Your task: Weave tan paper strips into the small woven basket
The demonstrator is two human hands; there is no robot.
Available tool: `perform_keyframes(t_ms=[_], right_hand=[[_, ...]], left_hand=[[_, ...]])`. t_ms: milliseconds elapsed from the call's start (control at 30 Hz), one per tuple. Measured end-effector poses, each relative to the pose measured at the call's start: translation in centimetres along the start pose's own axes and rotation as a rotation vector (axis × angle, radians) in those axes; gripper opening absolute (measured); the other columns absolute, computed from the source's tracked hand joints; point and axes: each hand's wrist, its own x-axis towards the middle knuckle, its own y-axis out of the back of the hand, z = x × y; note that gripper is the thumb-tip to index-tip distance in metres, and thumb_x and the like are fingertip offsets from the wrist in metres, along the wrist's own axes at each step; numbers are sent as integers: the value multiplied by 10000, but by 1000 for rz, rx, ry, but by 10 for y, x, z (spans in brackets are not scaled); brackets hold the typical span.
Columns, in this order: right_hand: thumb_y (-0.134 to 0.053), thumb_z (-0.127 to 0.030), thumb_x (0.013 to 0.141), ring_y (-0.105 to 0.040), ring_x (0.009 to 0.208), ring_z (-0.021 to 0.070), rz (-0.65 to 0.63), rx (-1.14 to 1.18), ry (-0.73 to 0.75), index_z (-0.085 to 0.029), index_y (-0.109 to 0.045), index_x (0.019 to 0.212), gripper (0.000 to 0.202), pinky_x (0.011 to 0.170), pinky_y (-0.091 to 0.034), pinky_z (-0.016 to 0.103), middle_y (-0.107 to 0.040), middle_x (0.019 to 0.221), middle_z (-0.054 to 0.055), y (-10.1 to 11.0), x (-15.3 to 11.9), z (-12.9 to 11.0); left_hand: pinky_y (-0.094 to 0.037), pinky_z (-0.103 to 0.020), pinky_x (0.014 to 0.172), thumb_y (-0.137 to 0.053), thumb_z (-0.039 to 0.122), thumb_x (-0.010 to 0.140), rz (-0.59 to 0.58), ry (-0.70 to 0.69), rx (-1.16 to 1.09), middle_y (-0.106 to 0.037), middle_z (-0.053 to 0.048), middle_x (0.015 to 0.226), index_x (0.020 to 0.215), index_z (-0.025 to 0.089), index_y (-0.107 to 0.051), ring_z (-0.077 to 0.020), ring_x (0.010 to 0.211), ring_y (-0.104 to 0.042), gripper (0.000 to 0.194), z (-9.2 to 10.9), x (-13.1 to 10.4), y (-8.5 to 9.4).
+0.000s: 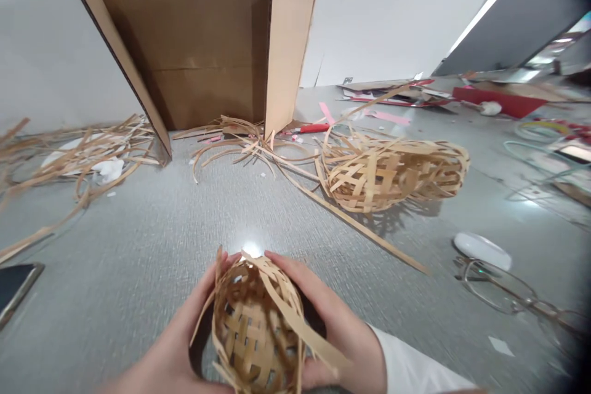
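Note:
A small oval woven basket (252,332) of pale bamboo strips sits low in the view, its opening turned up towards me. My left hand (196,329) is wrapped round its left side. Around the right side curls my right hand (330,320), below a white sleeve. One loose strip (295,323) crosses the rim and sticks out over my right thumb area. Another strip end pokes up by my left fingers. The basket's near end runs out of the frame.
Beyond lies a larger woven piece (397,175) with a long strip (369,237). An open cardboard box (290,43) stands at the back. Strip scraps (106,148) lie left. A phone (18,289), glasses (503,289) and a white mouse-like object (482,250) flank my hands.

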Motion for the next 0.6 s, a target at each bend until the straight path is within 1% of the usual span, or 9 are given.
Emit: perform_keyframes(t_ms=[67, 133, 200, 267, 300, 367, 433, 467, 600], right_hand=[[-869, -438, 571, -475, 1279, 363, 3, -9, -6, -284, -313, 1465, 1064, 1034, -411, 540, -458, 1430, 159, 1, 0, 5], [-858, -432, 579, -485, 1267, 376, 22, -63, 18, -264, -354, 1451, 1021, 1031, -409, 558, -477, 1417, 162, 2, -1, 10], [-785, -390, 696, -510, 1249, 360, 54, -127, 29, -263, -404, 1430, 837, 1036, -411, 554, -514, 1392, 148, 4, -1, 12], [-649, -333, 840, -554, 1216, 315, 75, -168, 2, -301, -423, 1418, 621, 1033, -432, 524, -554, 1362, 114, 6, -1, 10], [-612, -334, 870, -570, 1200, 303, 71, -180, -9, -317, -420, 1419, 581, 1028, -443, 514, -567, 1352, 101, 8, 0, 8], [-653, -403, 837, -584, 1183, 318, 34, -207, 5, -325, -415, 1423, 637, 1016, -456, 514, -574, 1346, 102, 12, 3, 4], [-723, -442, 768, -587, 1176, 337, 0, -237, 23, -312, -408, 1430, 744, 1011, -458, 517, -580, 1338, 116, 15, 6, 0], [-729, -453, 760, -588, 1175, 340, -9, -244, 25, -304, -406, 1432, 760, 1007, -464, 511, -584, 1334, 119, 17, 6, -2], [-593, -522, 854, -589, 1180, 319, 13, -234, 21, -291, -428, 1422, 635, 1019, -466, 472, -591, 1327, 107, 20, 7, -5]], left_hand=[[-325, -587, 1029, -872, 173, 531, -67, 36, 59, -301, -87, 1536, 1459, 439, -190, -390, 1338, -360, 1182, 5, 2, 0], [-312, -595, 1035, -851, 185, 571, -105, 41, 94, -319, -72, 1532, 1445, 460, -219, -380, 1349, -350, 1113, 14, 6, -1], [-329, -595, 1032, -838, 214, 592, -104, 30, 83, -382, -73, 1502, 1425, 447, -299, -384, 1336, -384, 1019, 20, 9, -2], [-358, -585, 1025, -816, 235, 621, -119, 36, 74, -422, -84, 1476, 1411, 408, -366, -393, 1326, -401, 925, 22, 10, -2], [-371, -582, 1018, -802, 242, 637, -129, 37, 78, -430, -90, 1469, 1407, 388, -385, -398, 1326, -401, 888, 21, 10, -1], [-379, -578, 1015, -778, 247, 661, -148, 44, 118, -435, -92, 1462, 1402, 364, -405, -403, 1324, -400, 838, 17, 8, 0], [-385, -572, 1011, -763, 272, 670, -145, 34, 156, -462, -87, 1440, 1388, 359, -430, -404, 1301, -430, 796, 13, 8, 1], [-391, -566, 1009, -757, 292, 674, -138, 27, 161, -482, -82, 1425, 1378, 360, -445, -403, 1285, -452, 773, 12, 8, 2], [-412, -555, 1000, -715, 372, 720, -122, 24, 118, -529, -66, 1388, 1362, 373, -462, -395, 1245, -503, 690, 15, 12, 3]])
